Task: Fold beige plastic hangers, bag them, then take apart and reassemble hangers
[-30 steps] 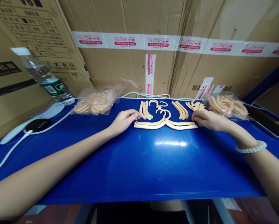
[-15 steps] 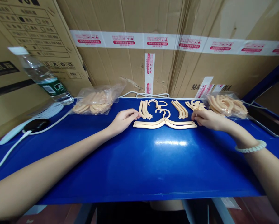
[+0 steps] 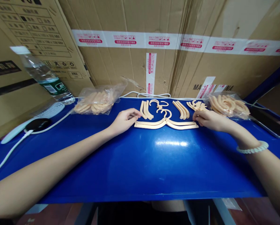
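My left hand (image 3: 124, 121) rests on the table with fingers stretched out and thumb apart, holding nothing visible. Its fingertips are beside a row of beige curved hanger arms (image 3: 145, 110). My right hand (image 3: 207, 119) lies near the right end of a folding clothes hanger (image 3: 151, 125), its fingers curled; whatever may be inside them is hidden. The hanger pieces lie in a low pair with hooks (image 3: 168, 114) at the middle. Another group of hanger arms (image 3: 181, 110) lies farther right. Small beige pieces (image 3: 196, 105) are piled just behind my right hand.
Clear bags of beige parts stand left (image 3: 95, 100) and right (image 3: 226, 104). A water bottle (image 3: 46, 78), hairbrush (image 3: 29, 123) and black round charger (image 3: 38, 125) are at the left. A phone-like dark slab (image 3: 271, 123) lies at the right. Cardboard boxes (image 3: 121, 65) form the back.
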`<state>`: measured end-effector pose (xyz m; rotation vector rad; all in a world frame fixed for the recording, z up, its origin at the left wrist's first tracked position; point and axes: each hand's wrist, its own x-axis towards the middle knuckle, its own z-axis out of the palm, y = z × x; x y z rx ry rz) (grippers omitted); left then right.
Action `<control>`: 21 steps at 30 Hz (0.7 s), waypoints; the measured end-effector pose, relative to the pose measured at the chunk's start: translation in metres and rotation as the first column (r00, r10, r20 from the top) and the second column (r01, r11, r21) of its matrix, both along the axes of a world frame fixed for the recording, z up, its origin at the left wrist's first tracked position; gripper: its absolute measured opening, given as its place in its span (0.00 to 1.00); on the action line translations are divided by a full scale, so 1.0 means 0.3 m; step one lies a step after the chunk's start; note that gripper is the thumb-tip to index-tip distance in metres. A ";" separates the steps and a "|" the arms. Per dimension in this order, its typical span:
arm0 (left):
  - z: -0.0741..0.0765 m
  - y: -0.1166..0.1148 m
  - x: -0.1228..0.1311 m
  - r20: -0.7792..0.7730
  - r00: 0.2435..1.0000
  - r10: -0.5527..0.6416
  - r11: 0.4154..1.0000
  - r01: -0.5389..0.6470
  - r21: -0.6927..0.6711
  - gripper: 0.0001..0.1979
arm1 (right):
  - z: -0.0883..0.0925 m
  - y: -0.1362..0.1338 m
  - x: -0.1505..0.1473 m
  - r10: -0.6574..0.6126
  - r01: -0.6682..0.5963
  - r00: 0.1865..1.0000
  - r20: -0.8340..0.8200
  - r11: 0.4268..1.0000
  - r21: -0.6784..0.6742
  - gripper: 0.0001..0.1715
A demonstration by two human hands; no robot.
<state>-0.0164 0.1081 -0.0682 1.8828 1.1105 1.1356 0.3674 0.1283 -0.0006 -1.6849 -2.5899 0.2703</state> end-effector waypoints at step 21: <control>-0.010 0.009 -0.006 -0.007 1.000 -0.025 1.000 0.025 0.013 0.08 | 0.054 -0.059 0.026 -0.155 0.148 0.986 0.062 0.983 0.110 0.10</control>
